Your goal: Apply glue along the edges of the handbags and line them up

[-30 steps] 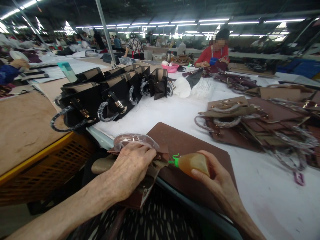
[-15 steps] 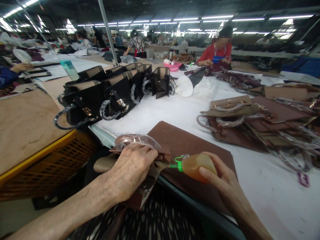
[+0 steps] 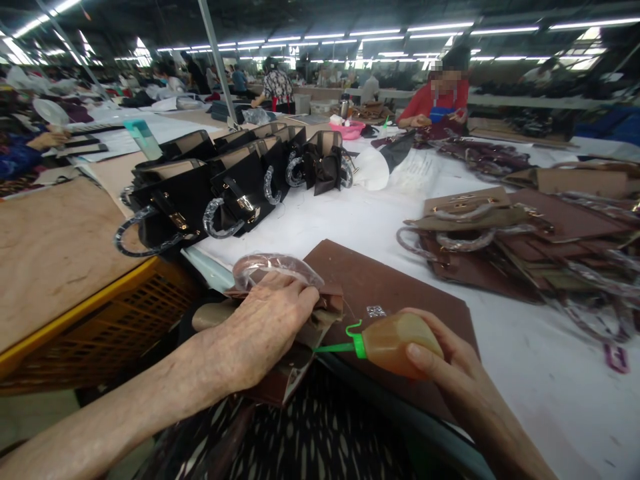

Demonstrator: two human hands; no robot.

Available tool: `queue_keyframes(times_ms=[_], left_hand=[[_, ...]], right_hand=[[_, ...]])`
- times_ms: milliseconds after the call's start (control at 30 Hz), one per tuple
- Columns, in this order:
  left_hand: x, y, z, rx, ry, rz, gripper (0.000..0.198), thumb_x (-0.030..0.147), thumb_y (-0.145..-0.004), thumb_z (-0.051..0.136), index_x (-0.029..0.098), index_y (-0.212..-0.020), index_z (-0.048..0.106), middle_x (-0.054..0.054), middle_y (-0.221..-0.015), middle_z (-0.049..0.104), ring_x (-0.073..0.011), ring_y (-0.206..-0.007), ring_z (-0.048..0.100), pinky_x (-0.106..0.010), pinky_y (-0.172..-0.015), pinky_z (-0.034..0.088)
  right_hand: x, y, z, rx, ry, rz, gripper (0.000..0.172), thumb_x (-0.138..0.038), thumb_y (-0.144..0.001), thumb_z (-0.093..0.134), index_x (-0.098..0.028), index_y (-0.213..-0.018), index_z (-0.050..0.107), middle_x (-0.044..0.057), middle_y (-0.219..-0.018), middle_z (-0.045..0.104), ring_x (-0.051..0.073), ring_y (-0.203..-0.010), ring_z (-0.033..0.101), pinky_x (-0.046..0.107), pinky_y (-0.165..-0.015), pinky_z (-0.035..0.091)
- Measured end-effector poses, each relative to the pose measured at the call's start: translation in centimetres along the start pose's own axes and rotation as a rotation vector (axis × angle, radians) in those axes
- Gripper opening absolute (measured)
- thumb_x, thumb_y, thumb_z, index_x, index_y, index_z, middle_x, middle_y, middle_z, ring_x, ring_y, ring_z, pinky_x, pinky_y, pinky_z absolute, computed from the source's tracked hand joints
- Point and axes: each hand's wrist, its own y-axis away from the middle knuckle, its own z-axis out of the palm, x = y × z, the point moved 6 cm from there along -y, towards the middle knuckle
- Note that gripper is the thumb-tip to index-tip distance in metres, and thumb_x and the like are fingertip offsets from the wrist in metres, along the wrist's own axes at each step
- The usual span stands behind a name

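Observation:
My left hand is closed on a brown handbag at the table's near edge, over my lap. A plastic-wrapped handle arches up just beyond my knuckles, and my fingertips are hidden by the hand itself. In my right hand I hold a squeeze bottle of amber liquid, lying nearly level. Its thin green nozzle points left, and the tip meets or almost meets the bag's edge below my left fingers. Under the bottle lies a flat brown panel.
Black handbags with wrapped handles stand at the left. Brown bag pieces are heaped at the right on the white table. A yellow crate sits at the lower left. A person in red works across the table.
The bottle's nozzle tip has moved down and left along the bag's edge, and more of the nozzle shows. My left hand keeps its grip. The view has shifted slightly.

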Motion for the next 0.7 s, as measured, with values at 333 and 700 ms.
queue_keyframes(times_ms=[333, 700], left_hand=[[0.0, -0.3, 0.0, -0.137, -0.119, 0.005, 0.016, 0.007, -0.081, 0.043, 0.014, -0.093, 0.051, -0.009, -0.098, 0.055, -0.0218, -0.086, 0.048, -0.038, -0.080, 0.042], [-0.2, 0.0, -0.1, -0.040, -0.142, 0.043, 0.012, 0.008, -0.081, 0.045, 0.015, -0.089, 0.049, -0.008, -0.093, 0.055, -0.0225, -0.083, 0.047, -0.038, -0.076, 0.041]], right_hand=[[0.1, 0.7, 0.5, -0.088, -0.049, 0.038, 0.051, -0.048, -0.069, 0.067, -0.021, -0.110, 0.050, 0.005, -0.086, 0.063, 0.023, -0.075, 0.057, 0.027, -0.054, 0.048], [-0.2, 1.9, 1.4, -0.038, -0.154, 0.096, 0.051, -0.048, -0.064, 0.071, -0.023, -0.106, 0.056, 0.000, -0.069, 0.060, 0.019, -0.059, 0.053, 0.026, -0.047, 0.043]])
